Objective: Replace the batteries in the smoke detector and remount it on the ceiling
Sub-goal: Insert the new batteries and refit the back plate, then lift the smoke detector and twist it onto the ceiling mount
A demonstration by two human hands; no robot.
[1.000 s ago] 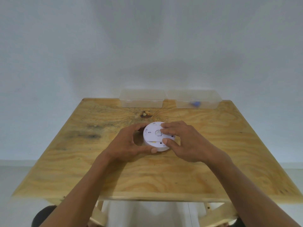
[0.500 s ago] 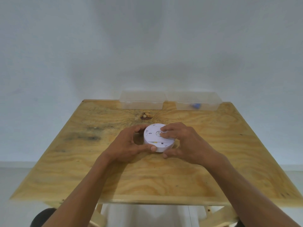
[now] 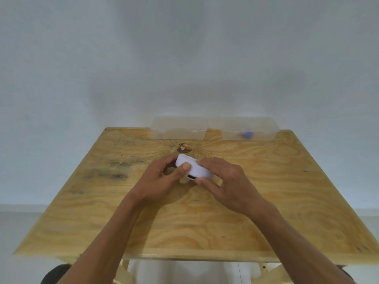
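1. Now both hands grip the white smoke detector, which is tipped up off the desk at its left side, between the two hands and just above the wood.
2. The left hand curls round the detector's left edge, with the thumb pressed on the rim and the other fingers behind it.
3. The right hand wraps the right side, fingers over the top and thumb at the lower front edge, just beside a small dark slot in the side wall.
4. The step in hand looks like turning the unit over or working it open to reach the batteries. To do it well, I would keep one hand as the anchor and let the other do the twisting or prying. The pressure belongs on the rim, not on the middle of the cover, and the unit is best kept low over the desk in case it slips.
5. Beyond the hands, at the far edge, stand two clear plastic boxes. The one beyond the right hand holds a small blue item, too blurred to name.
6. No brand, label or writing can be read on the detector or the boxes.
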